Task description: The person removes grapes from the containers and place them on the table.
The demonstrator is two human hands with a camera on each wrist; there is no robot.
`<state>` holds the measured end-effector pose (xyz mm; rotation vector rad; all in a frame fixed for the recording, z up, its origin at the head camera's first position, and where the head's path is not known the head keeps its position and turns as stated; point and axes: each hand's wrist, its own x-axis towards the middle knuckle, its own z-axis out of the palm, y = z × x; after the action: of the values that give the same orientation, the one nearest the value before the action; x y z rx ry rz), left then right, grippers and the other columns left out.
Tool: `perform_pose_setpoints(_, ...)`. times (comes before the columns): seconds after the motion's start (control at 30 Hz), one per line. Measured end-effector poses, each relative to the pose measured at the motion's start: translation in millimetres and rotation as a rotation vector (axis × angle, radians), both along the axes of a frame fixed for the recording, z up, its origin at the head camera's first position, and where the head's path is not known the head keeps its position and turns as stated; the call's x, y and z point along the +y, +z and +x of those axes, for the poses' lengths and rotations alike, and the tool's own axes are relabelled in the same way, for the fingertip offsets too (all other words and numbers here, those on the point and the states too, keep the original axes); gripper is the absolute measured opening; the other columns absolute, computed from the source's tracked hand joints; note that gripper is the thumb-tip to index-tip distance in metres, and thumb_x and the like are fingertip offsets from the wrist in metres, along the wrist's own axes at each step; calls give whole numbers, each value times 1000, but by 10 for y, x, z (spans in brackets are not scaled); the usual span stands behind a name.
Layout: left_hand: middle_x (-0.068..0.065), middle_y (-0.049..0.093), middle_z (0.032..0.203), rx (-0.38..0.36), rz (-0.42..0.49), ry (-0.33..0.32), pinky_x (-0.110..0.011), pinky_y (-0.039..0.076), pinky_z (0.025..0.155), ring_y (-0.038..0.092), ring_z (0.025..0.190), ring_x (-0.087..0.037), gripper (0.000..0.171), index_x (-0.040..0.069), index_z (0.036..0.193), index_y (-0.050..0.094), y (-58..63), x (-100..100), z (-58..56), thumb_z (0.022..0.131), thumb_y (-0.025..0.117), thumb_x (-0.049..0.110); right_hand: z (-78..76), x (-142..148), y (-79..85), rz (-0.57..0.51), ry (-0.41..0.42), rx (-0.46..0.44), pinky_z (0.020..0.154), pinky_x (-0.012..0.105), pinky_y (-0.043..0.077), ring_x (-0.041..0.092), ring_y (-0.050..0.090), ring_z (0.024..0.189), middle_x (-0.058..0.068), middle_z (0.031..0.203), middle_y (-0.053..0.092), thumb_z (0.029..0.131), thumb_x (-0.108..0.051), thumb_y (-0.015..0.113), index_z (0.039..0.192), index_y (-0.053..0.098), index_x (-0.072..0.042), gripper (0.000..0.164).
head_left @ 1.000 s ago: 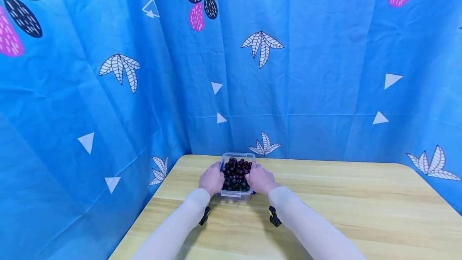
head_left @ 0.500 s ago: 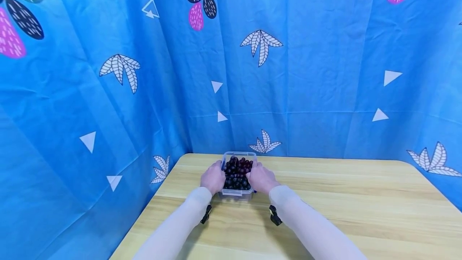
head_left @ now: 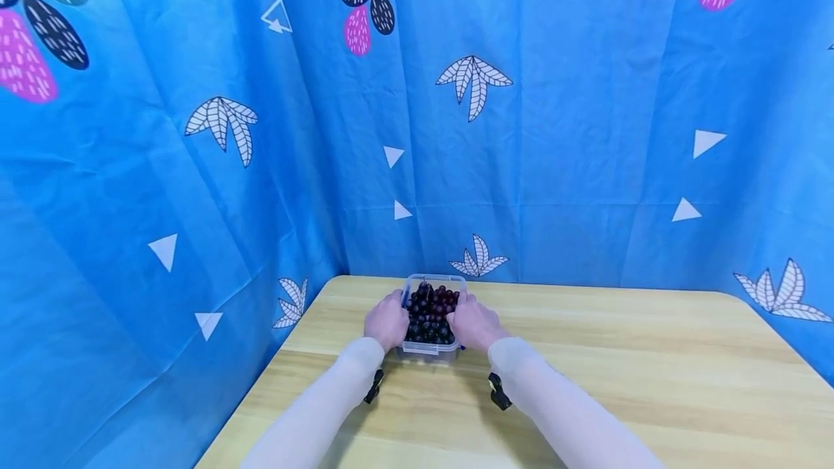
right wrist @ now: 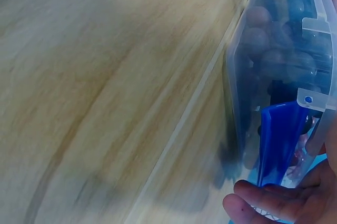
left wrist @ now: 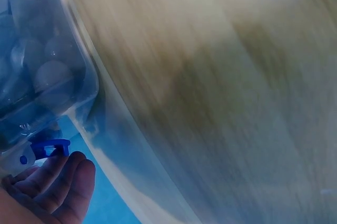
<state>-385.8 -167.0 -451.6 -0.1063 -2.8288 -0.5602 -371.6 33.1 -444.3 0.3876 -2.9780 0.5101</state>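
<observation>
A clear plastic food container (head_left: pixel 426 356), its top uncovered, is full of dark purple grapes (head_left: pixel 431 310). My left hand (head_left: pixel 387 321) grips its left side and my right hand (head_left: pixel 476 321) its right side, each with the thumb over the rim. In the left wrist view, the fingers (left wrist: pixel 79 184) curl below a blue latch (left wrist: pixel 50 146) on the container. A larger blue latch flap (right wrist: pixel 281 142) hangs beside the right hand's fingers (right wrist: pixel 263 197) in the right wrist view. Whether the container's base touches the table I cannot tell.
The light wooden table (head_left: pixel 619 360) stretches away to the right of the container. Its back edge meets a blue patterned curtain (head_left: pixel 573 165), which also runs along the left side. Black wrist straps (head_left: pixel 499 391) show below the sleeves.
The head view has shifted slightly. Both hands keep their grip on the container, and its place on the table looks almost the same.
</observation>
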Motion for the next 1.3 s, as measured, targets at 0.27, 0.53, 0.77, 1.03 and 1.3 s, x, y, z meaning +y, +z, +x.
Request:
perform_pose_setpoints(0.27, -10, 60, 111, -3, 5, -8, -43, 50, 81, 61, 95, -24, 45, 7, 135, 43, -43, 20, 31, 91, 48, 18, 42, 22, -52, -5, -6, 1, 38, 29, 39, 15, 45, 47, 24, 140, 37, 95, -37, 42, 144, 19, 5, 68)
perform_pose_setpoints(0.53, -8, 59, 113, -28, -5, 0, -42, 51, 79, 60, 94, -22, 47, 9, 138, 39, -41, 58, 23, 92, 46, 19, 40, 68, -53, 2, 19, 7, 36, 26, 39, 14, 45, 47, 26, 143, 32, 95, -35, 42, 142, 26, 5, 64)
perform_pose_setpoints(0.77, -7, 59, 114, -32, -23, 7, -40, 51, 78, 60, 93, -21, 48, 10, 139, 38, -20, 43, -7, 92, 45, 19, 5, 75, -23, -20, 43, -17, 38, 28, 40, 15, 45, 48, 25, 146, 27, 96, -34, 41, 144, 22, 4, 64)
perform_pose_setpoints(1.03, -9, 58, 118, -30, -11, 10, -42, 50, 83, 60, 97, -23, 49, 9, 139, 38, -14, 30, 28, 92, 46, 18, 16, 46, -27, -26, 35, -8, 39, 28, 40, 14, 44, 46, 23, 145, 30, 95, -34, 41, 144, 17, 4, 67)
perform_pose_setpoints(1.3, -11, 58, 119, -6, -49, 0, -43, 50, 80, 60, 99, -25, 48, 7, 138, 39, -15, 57, 82, 92, 45, 18, 51, 85, -20, 8, 26, -2, 39, 27, 40, 15, 46, 48, 22, 137, 41, 95, -37, 41, 144, 19, 5, 69)
